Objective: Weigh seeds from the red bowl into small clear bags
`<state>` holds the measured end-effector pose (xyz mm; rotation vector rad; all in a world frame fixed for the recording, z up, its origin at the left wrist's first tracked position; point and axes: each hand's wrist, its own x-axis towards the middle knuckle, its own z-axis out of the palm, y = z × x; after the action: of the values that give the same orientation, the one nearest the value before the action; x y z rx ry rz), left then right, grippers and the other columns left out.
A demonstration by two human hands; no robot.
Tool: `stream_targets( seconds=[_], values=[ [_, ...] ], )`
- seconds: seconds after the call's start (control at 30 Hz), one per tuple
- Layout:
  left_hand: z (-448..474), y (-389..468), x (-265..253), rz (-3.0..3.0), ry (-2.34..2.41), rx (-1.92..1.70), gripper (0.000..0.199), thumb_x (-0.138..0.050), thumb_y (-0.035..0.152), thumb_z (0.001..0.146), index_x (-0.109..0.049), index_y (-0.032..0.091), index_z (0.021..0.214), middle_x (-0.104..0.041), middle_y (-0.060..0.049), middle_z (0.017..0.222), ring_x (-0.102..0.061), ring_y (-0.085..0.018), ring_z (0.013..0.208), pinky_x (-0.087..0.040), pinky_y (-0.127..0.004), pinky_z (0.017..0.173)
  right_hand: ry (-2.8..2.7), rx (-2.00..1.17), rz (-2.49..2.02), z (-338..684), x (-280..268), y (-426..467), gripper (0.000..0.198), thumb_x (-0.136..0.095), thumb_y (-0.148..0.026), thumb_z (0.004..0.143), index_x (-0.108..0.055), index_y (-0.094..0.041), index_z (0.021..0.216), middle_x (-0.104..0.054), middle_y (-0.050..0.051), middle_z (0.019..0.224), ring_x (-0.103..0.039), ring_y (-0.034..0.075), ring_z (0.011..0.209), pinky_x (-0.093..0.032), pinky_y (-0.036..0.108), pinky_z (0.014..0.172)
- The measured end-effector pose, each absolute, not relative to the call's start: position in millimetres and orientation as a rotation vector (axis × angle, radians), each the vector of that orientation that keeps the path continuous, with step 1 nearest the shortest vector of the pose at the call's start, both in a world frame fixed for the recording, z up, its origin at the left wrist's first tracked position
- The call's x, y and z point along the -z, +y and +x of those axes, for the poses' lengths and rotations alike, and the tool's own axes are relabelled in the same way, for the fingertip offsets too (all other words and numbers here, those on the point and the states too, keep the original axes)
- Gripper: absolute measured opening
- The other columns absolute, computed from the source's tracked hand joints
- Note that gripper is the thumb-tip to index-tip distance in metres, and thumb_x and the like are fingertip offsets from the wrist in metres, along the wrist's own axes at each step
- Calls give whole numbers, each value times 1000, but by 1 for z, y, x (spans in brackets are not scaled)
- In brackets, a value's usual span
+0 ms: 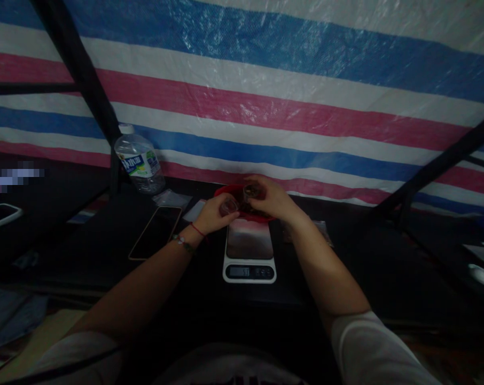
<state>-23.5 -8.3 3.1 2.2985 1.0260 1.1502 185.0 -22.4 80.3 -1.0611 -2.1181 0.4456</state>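
My left hand [215,215] is closed round a small clear cup [228,205]. My right hand [274,199] grips another small clear cup [250,192], which is tilted and has something dark in it. Both cups are close together over a red bowl [262,218] holding dark bits too dim to name. Partly under the bowl lies a kitchen scale [250,243], with a metal-looking plate and a white frame. Its display [240,272] shows digits that look like 53. Fingers cover parts of both cups and of the bowl.
A large clear bottle [140,160] stands at the back left. Near my left forearm lie a phone [156,232] and a clear plastic bag [172,198]. Another plastic bag [321,231] is beside my right forearm. Behind the black table [210,283] hangs a striped sheet [266,101] between dark poles.
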Motion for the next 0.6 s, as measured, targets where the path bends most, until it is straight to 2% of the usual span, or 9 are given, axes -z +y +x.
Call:
stream_targets(
  seconds=[0.23,0.37,0.6],
  values=[
    [-25,-1,4,2264,1156,-1048,29,-59,43,80,-61,18,96,-69,-3,91,-66,-18,80,-51,-30,76,-2175,-750,-1124,195,-61,-9,48,-56,-13,76,-50,-12,124,-64,11,110,-63,20,97,-48,38,90],
    [-23,-2,3,2241,1140,-1072,32,-61,43,78,-59,18,100,-69,-4,93,-66,-18,82,-51,-29,76,-2136,-684,-1150,190,-61,-10,52,-60,-14,75,-48,-13,125,-65,10,110,-63,20,97,-48,38,90],
    [-20,-2,5,2221,1115,-1103,35,-65,43,75,-58,18,99,-67,-3,93,-65,-18,82,-51,-30,76,-2062,-515,-1186,184,-65,-11,50,-65,-16,69,-53,-14,117,-64,10,110,-61,20,99,-47,37,91]
  ],
)
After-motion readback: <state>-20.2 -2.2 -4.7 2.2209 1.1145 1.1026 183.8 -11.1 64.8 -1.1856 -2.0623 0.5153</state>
